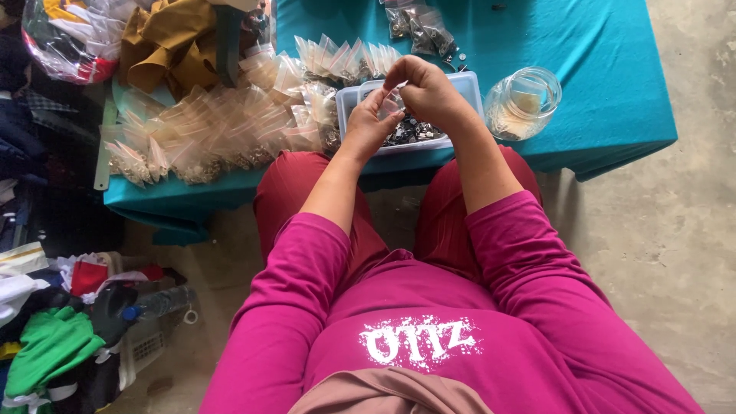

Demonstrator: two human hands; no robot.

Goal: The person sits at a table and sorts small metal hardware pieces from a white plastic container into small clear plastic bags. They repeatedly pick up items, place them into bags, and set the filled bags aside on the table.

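Teal-covered low table [613, 92] on a concrete floor, seen from the head camera.

Both hands meet above a white plastic tray [349, 100] of small dark metal pieces [410, 132] at the table's near edge. Left hand [370, 123] and right hand [429, 92] pinch a small clear bag [391, 98] between narrowed fingertips, held over the tray. Left of the tray lies a heap of filled clear bags [222, 130]; to its right stands a clear jar [523, 102]. Mustard cloth [172, 42] lies at the far left corner, and clothes [54, 345] are piled on the floor.

Small clear zip bags [222, 130] heaped on teal table [613, 92], more [420, 23] at far edge
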